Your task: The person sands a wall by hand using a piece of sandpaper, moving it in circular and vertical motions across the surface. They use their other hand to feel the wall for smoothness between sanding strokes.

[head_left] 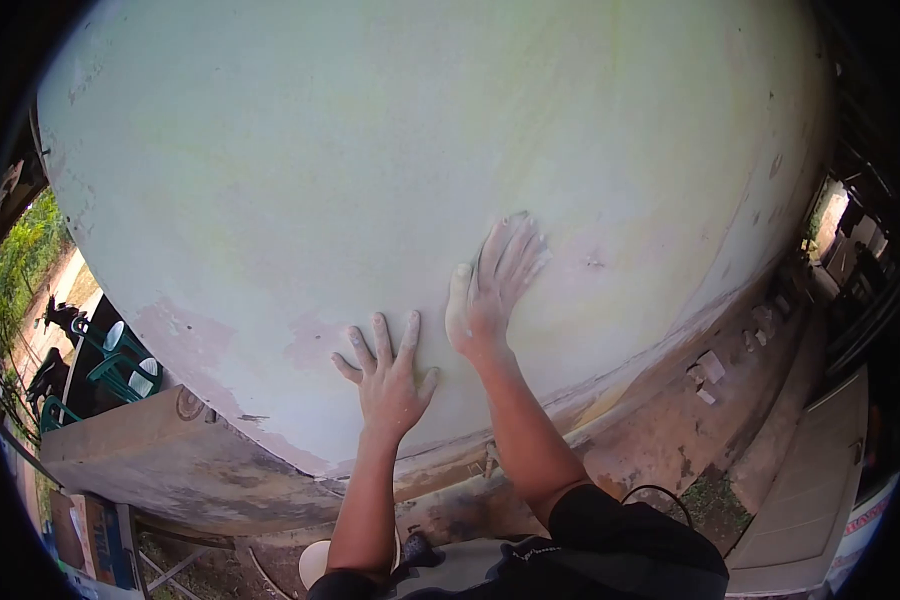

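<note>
A big curved whitish hull-like surface [370, 180] with pink patches fills most of the head view. My left hand [390, 375] lies flat on it with fingers spread, near its lower edge. My right hand [490, 285] is pressed flat on the surface a little higher and to the right, fingers together and dusted white. Neither hand holds anything.
Below the surface runs a worn brownish rim [670, 400] with small pale blocks [710, 365] on it. Green plastic chairs [120, 365] stand at the left, with greenery behind. A pale panel [810, 480] lies at the lower right, and boxes [95, 535] sit at the lower left.
</note>
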A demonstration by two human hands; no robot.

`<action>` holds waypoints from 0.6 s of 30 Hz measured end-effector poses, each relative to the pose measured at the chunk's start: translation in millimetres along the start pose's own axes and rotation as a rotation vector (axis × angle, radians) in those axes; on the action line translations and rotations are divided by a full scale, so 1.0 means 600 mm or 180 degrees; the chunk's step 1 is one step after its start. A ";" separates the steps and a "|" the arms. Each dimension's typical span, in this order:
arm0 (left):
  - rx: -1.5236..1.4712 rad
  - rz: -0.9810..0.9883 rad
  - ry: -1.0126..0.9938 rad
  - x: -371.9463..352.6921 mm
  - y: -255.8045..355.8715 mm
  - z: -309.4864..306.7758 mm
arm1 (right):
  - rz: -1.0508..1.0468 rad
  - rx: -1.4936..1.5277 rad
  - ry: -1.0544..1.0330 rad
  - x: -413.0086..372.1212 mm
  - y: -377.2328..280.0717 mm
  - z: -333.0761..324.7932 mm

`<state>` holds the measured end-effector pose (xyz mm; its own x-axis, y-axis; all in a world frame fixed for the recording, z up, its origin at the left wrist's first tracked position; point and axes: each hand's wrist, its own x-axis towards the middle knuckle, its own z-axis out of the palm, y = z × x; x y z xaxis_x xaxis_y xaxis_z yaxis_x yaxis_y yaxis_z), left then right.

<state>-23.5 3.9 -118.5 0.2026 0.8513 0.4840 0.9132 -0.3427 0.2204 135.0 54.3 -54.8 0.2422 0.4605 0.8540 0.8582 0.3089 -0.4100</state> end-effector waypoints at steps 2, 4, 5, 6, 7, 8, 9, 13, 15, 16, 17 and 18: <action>0.0011 0.0035 0.0241 0.003 0.006 0.019 | -0.0454 -0.0152 -0.0045 0.059 -0.017 -0.030; 0.0053 0.0070 0.0522 -0.010 0.007 0.024 | -0.0656 -0.0299 -0.0183 0.056 0.000 -0.038; 0.0088 0.0097 0.0586 -0.012 0.006 0.021 | -0.0880 -0.0438 -0.0254 0.059 0.009 -0.038; 0.0126 0.0126 0.0676 -0.005 0.004 0.016 | -0.0926 -0.0422 -0.0227 0.051 0.022 -0.036; 0.0135 0.0119 0.0728 0.002 0.003 0.000 | -0.0882 -0.0455 -0.0397 0.021 0.039 -0.033; -0.0041 -0.0087 0.0839 0.005 0.001 -0.025 | -0.0820 -0.0488 -0.0569 -0.017 0.058 -0.025; -0.0218 -0.0283 0.0938 0.007 -0.001 -0.047 | -0.0729 -0.0418 -0.0659 -0.062 0.079 -0.012; 0.0161 -0.0322 0.0425 0.023 -0.009 -0.081 | -0.0558 -0.0126 -0.0300 -0.167 0.114 0.044; 0.0202 -0.0299 0.0320 0.021 -0.011 -0.091 | -0.0362 0.0020 -0.0069 -0.129 0.079 0.055; 0.0193 -0.0299 0.0129 0.019 -0.010 -0.094 | -0.0134 0.0118 0.0075 -0.104 0.053 0.045; 0.0194 -0.0325 0.0076 0.019 -0.010 -0.093 | -0.0135 0.0133 0.0110 -0.076 0.033 0.034; 0.0194 -0.0318 0.0079 0.024 -0.008 -0.090 | -0.0224 0.0016 -0.0084 -0.045 0.018 0.018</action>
<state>-43.9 -3.8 -66.6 0.1015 0.8696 0.4832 0.9484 -0.2312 0.2169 132.9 54.1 -85.4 0.1692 0.4594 0.8720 0.8704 0.3455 -0.3508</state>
